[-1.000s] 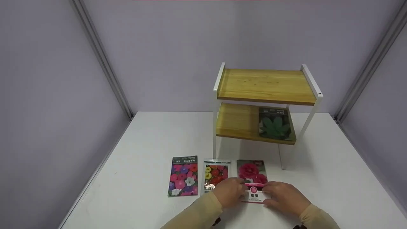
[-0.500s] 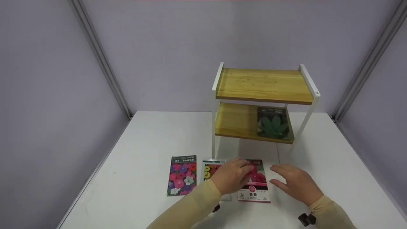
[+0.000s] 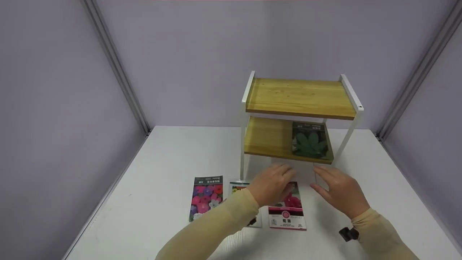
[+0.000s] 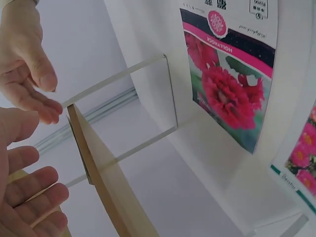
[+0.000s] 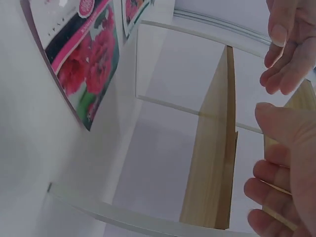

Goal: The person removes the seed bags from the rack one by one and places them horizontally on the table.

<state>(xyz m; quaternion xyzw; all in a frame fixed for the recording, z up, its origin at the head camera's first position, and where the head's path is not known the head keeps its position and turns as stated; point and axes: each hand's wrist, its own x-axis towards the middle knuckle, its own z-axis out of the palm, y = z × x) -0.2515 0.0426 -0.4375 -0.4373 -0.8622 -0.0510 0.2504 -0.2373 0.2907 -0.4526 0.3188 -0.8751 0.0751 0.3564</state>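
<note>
My left hand (image 3: 272,184) hovers over the hollyhock seed packet (image 3: 287,218), covering part of its pink flowers in the head view. To the right of that packet, my right hand (image 3: 339,191) is raised, thumb and fingers apart. Neither hand holds anything; both wrist views show relaxed fingers facing each other in front of the lower wooden shelf (image 3: 269,137). On that shelf's right side lies a dark seed packet (image 3: 310,142) with a green leaf picture. My left forearm partly hides a white-bordered flower packet (image 3: 238,184) and a corner of the multicoloured flower packet (image 3: 206,196).
A two-tier rack with white metal frame stands at the back of the white table (image 3: 166,159); its upper wooden board (image 3: 301,95) overhangs the lower one. White rack legs (image 3: 242,144) rise close beyond the packets. Grey walls enclose the table.
Both hands have let go of the hollyhock packet's sides, lifted and moved forward toward the lower shelf. The packet lies flat on the table, and the right hand has moved out to the right.
</note>
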